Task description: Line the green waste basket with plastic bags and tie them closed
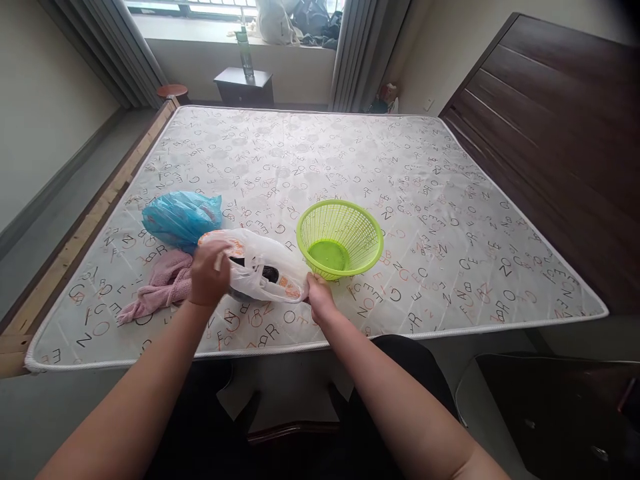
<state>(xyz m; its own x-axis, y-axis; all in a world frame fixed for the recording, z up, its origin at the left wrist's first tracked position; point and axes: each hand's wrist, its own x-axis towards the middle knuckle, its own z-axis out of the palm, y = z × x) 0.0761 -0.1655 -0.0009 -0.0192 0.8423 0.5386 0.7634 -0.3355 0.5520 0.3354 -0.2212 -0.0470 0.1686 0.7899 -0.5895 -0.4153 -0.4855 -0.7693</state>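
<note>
Hands work one white bag (265, 267), which lies just left of the green basket (340, 238) near the mattress's front edge: the left hand (209, 275) is closed around the bag's far-left end, and the right hand (319, 298) pinches its corner right in front of the basket. The thin film could tear or slip if the two hands pull apart hard, and the dark contents might spill out. Left of the bag lie a blue bag (181, 217) and a pink cloth (163, 287), all on a letter-printed mattress (450, 220) in a bedroom with a dark headboard (560, 133) and curtained window (240, 7).
</note>
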